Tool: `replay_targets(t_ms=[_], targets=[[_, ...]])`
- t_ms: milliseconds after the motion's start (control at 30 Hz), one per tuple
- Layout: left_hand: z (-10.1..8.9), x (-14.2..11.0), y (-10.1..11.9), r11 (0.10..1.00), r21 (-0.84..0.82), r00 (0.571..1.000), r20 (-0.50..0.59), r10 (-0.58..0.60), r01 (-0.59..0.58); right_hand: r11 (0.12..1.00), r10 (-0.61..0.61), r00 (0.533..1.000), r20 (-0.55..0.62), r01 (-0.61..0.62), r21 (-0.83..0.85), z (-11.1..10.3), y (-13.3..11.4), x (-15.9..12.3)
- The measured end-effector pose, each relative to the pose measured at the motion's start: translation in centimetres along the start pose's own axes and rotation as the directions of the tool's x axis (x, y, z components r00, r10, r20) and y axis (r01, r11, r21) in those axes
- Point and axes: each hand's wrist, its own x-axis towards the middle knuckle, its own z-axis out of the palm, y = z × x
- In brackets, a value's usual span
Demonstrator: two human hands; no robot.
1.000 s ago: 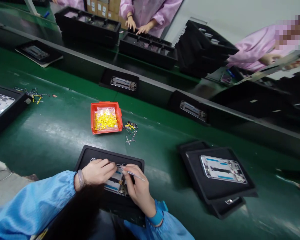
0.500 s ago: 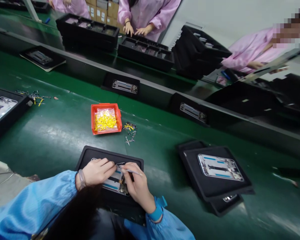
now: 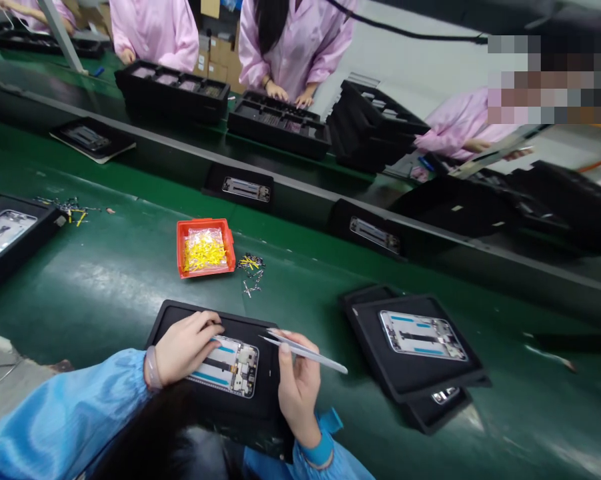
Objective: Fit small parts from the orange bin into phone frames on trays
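An opened smartphone (image 3: 223, 368) lies on a black foam tray (image 3: 180, 311) in front of me, its inner frame and circuit board showing, with blue strips along its sides. My left hand (image 3: 187, 347) rests over the phone's left end, fingers bent and closed against it; that end is hidden beneath them. Just right of the phone, my right hand (image 3: 300, 383) is raised above the tray. Between its thumb and fingers are white tweezers (image 3: 313, 355), their tips pointing left and slightly apart, with nothing visible between them.
A red bin (image 3: 181, 250) of yellow strips stands beyond the tray, small loose parts (image 3: 251, 263) beside it. Stacked trays with another opened phone (image 3: 424, 335) lie to the right, one more tray (image 3: 35, 233) at left. Phones on pads line the belt. Co-workers in pink work across it.
My right hand with the tweezers has moved right, away from the phone, uncovering its circuit board. My left hand has shifted slightly left. The camera view has tilted up a little.
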Motion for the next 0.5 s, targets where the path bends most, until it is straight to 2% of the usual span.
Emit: replay_targets(t_ms=[100, 233, 367, 500], targets=[[0.1, 0.2, 0.3, 0.999, -0.039, 0.999, 0.015, -0.032, 0.033, 0.999, -0.042, 0.999, 0.0, 0.042, -0.011, -1.1, -0.3, -0.6], [0.4, 0.0, 0.9, 0.996, 0.052, 0.995, 0.058, -0.076, 0.073, 0.997, -0.056, 0.998, -0.004, 0.056, -0.058, -2.4, -0.4, -1.2], [0.3, -0.5, 1.2, 0.995, 0.096, 0.997, 0.066, -0.033, 0.027, 0.99, -0.075, 0.996, -0.046, 0.069, -0.12, -3.5, -0.3, -1.1], [0.2, -0.4, 1.3, 0.999, 0.031, 0.998, 0.052, -0.026, 0.024, 0.967, -0.122, 0.992, -0.033, 0.112, -0.23, -4.8, 0.0, -0.5]])
